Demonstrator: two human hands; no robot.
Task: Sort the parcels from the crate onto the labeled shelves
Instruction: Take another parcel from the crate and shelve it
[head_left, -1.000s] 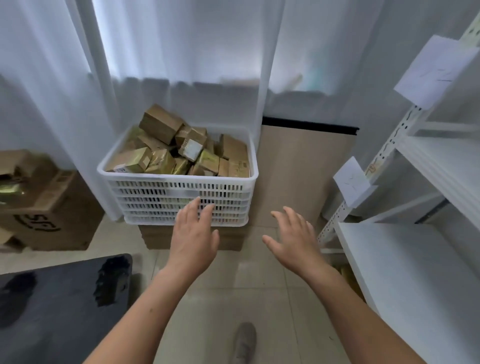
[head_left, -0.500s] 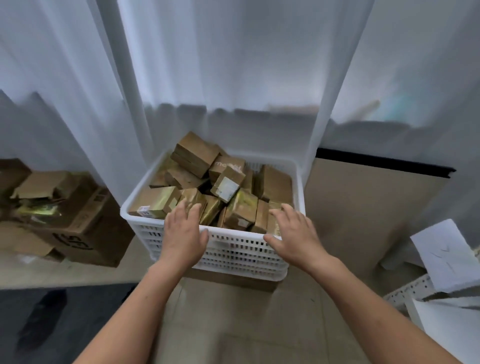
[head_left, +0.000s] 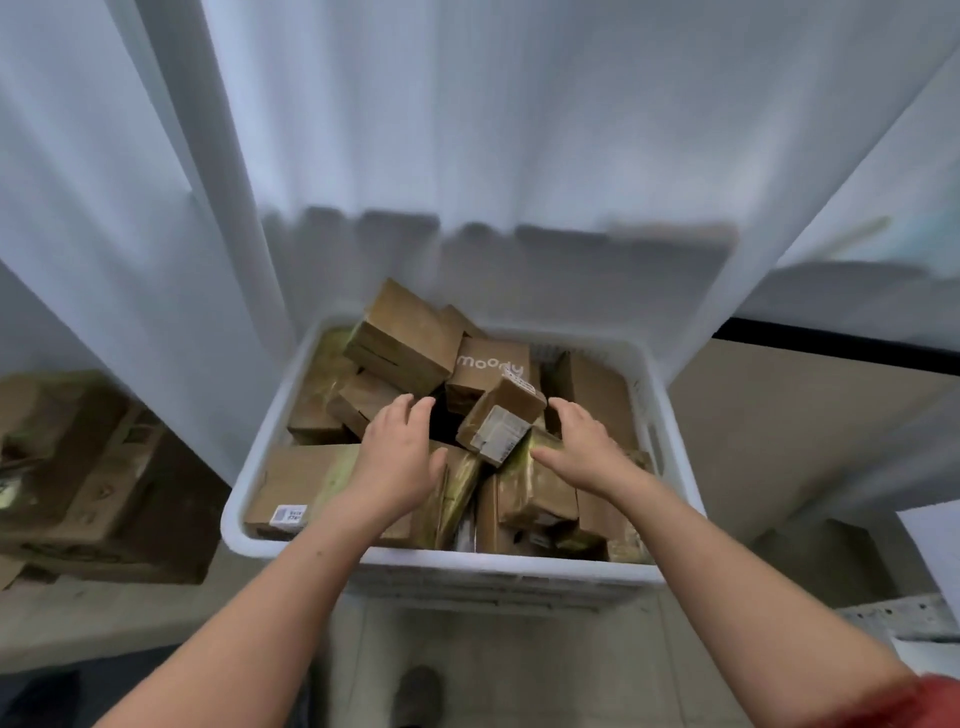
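Looking down from left to right, we first see a heap of big worn cardboard boxes (head_left: 98, 467) on the floor by the white curtain (head_left: 467, 130); their print is too blurred to read. Next comes the white plastic crate (head_left: 260, 467), full of brown parcels lying at all angles. In its front left corner lies a flat parcel (head_left: 301, 478) with a small barcode sticker (head_left: 289, 515), its digits too small for us to make out. Our left hand (head_left: 400, 462) hangs palm down over the middle of the pile, fingers nearly straight and loosely together, gripping nothing; we cannot tell whether it touches the parcels beneath. Behind it a large box (head_left: 410, 338) sits on top, and beside that a box printed "moody" (head_left: 488, 369) in white letters. Between our hands a small tilted parcel (head_left: 504, 421) shows a white shipping label, unreadable. Our right hand (head_left: 587, 447) is spread just beside it, thumb out toward it, fingers gently curved, holding nothing. Further right stand a beige panel (head_left: 779, 426) and a white paper sheet (head_left: 935, 551).
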